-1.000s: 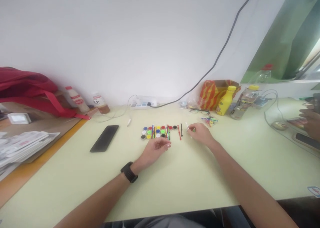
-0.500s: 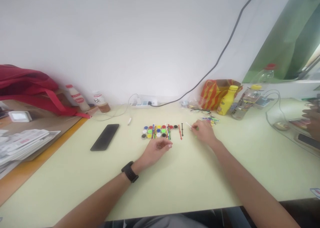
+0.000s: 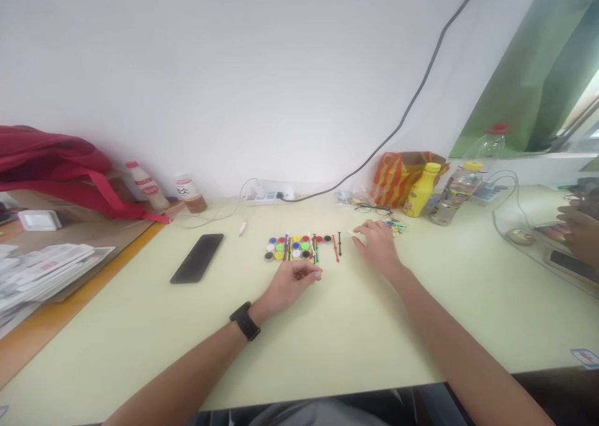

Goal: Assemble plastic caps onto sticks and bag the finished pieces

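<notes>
My right hand [image 3: 378, 246] hovers at the right of the colored pieces, thumb and index finger apart. A thin white stick [image 3: 351, 233] shows at its fingertips; whether they touch it is hard to tell. Near the front of the pieces rests my left hand [image 3: 291, 285], its fingers curled and thumb tip pressed to them; what they hold, if anything, is hidden. Beyond it lie rows of small round discs [image 3: 272, 241] in several colors, with thin colored sticks among them. A red stick [image 3: 336, 249] and a black stick [image 3: 340, 244] lie upright in view between the hands.
A black phone [image 3: 197, 259] lies left, near a white pen-like item [image 3: 243, 228]. Behind the right hand are mixed colored sticks [image 3: 397, 226], glasses [image 3: 373, 209], a yellow bottle [image 3: 422, 190] and a clear bottle [image 3: 453, 195]. At far right, another person's hand [image 3: 578, 226] shows.
My right hand's thumb and index finger have parted from their pinch around the white stick. The green bit seen under that hand no longer shows. My left hand stays in place.
</notes>
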A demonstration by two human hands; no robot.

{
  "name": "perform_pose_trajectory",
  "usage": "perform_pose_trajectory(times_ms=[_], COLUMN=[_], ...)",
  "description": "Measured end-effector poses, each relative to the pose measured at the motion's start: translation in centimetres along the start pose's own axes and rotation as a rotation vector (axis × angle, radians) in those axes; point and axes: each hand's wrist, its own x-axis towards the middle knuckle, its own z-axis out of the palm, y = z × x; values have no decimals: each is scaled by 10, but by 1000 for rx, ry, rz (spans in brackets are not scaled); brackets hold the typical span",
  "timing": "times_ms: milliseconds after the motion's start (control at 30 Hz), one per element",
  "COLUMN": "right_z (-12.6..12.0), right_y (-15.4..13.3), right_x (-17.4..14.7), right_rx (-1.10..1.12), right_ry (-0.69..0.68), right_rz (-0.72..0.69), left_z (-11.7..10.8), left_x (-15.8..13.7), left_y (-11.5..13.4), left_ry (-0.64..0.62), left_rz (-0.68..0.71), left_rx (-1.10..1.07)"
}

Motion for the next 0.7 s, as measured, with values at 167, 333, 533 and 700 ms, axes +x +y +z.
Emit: perform_pose_trajectory(times_ms=[167, 333, 533, 700], right_z=[-1, 2, 4, 5], right_y=[-31, -48, -56, -57], right_x=[-9, -15, -15, -13], right_rx=[98, 56, -33, -82], right_ry=[-147, -213, -280, -315], right_rz=[-226, -282, -206, -188], left_z=[-1, 0, 1, 0], left_x=[0, -2, -3, -3], left_y=[-2, 0, 3, 0], left_ry=[-3, -1, -26, -25], left_rz=[-54, -73, -67, -61], left_rx=[-17, -24, -19, -26])
